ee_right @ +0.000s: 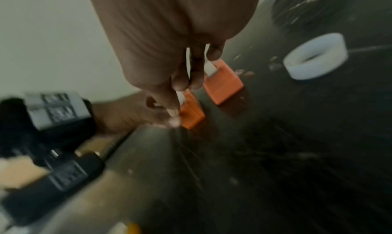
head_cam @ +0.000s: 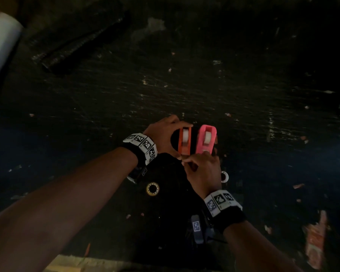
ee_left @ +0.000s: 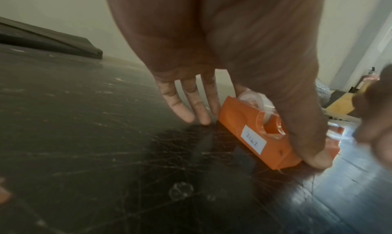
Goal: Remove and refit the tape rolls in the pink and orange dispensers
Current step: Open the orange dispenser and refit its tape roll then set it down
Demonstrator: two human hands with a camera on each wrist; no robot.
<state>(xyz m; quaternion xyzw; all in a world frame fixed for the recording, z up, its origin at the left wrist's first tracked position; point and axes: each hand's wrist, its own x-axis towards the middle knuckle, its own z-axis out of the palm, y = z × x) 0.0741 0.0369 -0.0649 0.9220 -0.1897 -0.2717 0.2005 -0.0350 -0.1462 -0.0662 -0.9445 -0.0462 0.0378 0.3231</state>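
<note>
Orange dispenser, pink dispenser, black scratched table, checkered wristbands.

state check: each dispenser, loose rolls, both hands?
orange dispenser: upright on table, roll seated.
pink dispenser: upright beside it, roll seated, untouched.
white roll: loose, flat on table.
yellowish roll: loose, flat on table.
left hand: holds orange dispenser end to end.
right hand: fingertips pinched at orange dispenser's cutter end.

Orange dispenser smooth plastic, paper label; tape roll glossy clear; table scratched, matt.
</note>
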